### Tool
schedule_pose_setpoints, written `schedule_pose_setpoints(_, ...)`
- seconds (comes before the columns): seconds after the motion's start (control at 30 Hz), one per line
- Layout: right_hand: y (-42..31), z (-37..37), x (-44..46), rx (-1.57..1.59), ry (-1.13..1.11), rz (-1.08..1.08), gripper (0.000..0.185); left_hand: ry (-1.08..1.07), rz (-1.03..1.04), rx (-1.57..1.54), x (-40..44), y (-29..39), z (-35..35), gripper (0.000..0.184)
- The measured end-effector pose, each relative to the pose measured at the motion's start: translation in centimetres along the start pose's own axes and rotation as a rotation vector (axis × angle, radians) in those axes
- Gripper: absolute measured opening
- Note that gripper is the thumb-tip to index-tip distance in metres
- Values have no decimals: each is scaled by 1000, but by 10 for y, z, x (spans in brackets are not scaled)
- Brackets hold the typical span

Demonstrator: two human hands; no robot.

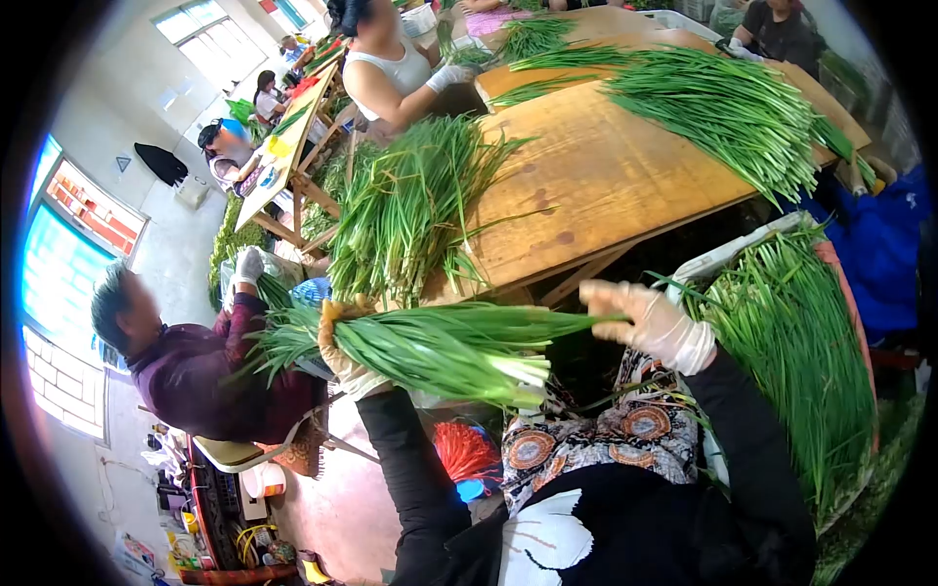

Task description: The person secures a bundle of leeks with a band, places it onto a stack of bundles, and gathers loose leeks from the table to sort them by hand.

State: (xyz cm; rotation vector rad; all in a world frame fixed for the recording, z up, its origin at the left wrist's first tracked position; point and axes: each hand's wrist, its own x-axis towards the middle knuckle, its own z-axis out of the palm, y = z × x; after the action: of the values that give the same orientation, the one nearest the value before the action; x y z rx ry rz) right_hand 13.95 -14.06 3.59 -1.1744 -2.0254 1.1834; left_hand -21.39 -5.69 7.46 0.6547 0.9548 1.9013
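Observation:
My left hand [342, 356], in a pale glove, is closed around a bunch of garlic chives [449, 342] above my lap. The white cut ends point right, and the loose leaf tips spread left. To the right of the bunch is my right hand [650, 322], also gloved, its fingers stretched and apart. A thin green blade runs from the bunch in between those fingers; whether they press on it I cannot tell. A heap of garlic chives [401, 215] lies at the table's left edge, just beyond my left hand.
The wooden table [576, 176] is in front, with a big pile of chives [728, 112] at its far right. A lined container of chives [791, 361] stands at my right. A person in a dark top [210, 356] sits at left; others work farther back. A red bundle [464, 454] lies below.

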Motion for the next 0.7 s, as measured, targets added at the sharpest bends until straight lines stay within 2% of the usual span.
schedule_pose_setpoints(0.07,4,-9,10,-287,375,-195,74,-234,-228,-326,2,-9,-5,21)
schedule_pose_setpoints(0.1,1,-13,11,-291,378,-196,74,-156,-268,-249,1,-12,-5,21)
schedule_pose_setpoints(0.17,-37,-17,18,-849,264,-248,91,-140,-263,-163,1,-26,-6,20)
schedule_pose_setpoints(0.2,-35,-8,25,-709,297,-406,106,-123,-259,-76,5,-35,-9,19)
schedule_pose_setpoints(0.23,-31,0,32,-607,221,-336,97,-140,-407,-176,14,-44,-18,23)
schedule_pose_setpoints(0.27,-20,10,39,-505,145,-266,88,-140,-410,-179,8,-45,-13,23)
schedule_pose_setpoints(0.3,-1,18,48,447,-49,-48,59,-113,-365,-182,-2,-46,-3,25)
schedule_pose_setpoints(0.33,17,26,57,1397,6,248,31,-86,-320,-186,-9,-44,7,27)
schedule_pose_setpoints(0.4,27,1,38,696,-129,20,29,-49,-355,-220,-12,-38,17,31)
schedule_pose_setpoints(0.47,9,-15,28,509,-189,93,29,-173,-597,-147,-6,-37,22,31)
schedule_pose_setpoints(0.5,5,-18,24,579,-204,182,33,-172,-646,-191,-6,-39,25,30)
schedule_pose_setpoints(0.53,-5,-22,19,520,-119,234,32,-172,-650,-193,-6,-42,27,30)
schedule_pose_setpoints(0.57,17,-22,23,307,-78,12,30,-212,-639,-125,-7,-46,29,29)
schedule_pose_setpoints(0.6,28,-25,22,182,-64,-9,32,-250,-627,-56,-8,-50,30,29)
schedule_pose_setpoints(0.7,64,-28,12,-343,128,-70,41,-138,-599,-111,-15,-53,33,31)
